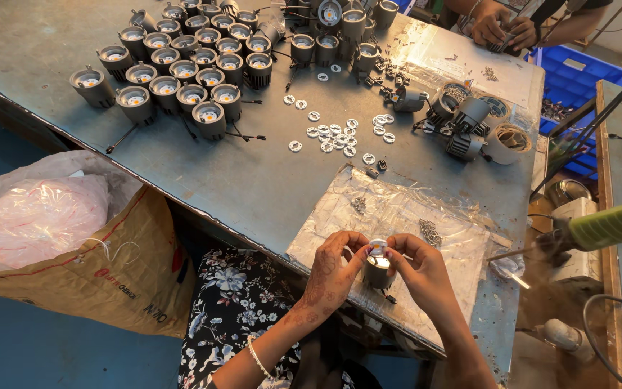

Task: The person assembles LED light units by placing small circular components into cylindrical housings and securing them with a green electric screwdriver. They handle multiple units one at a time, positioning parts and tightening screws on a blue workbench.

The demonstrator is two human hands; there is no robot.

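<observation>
Fingertips of both hands, left (331, 268) and right (417, 268), pinched the lamp (378, 268) over the table edge (253, 238) (a slip could have dropped it).

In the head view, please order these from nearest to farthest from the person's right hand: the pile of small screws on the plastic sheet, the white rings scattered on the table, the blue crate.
Measured from the right hand:
1. Pile of small screws, on the plastic sheet, just above the hand.
2. White rings, scattered mid-table, farther up and left.
3. Blue crate, beyond the table's far right corner.
</observation>
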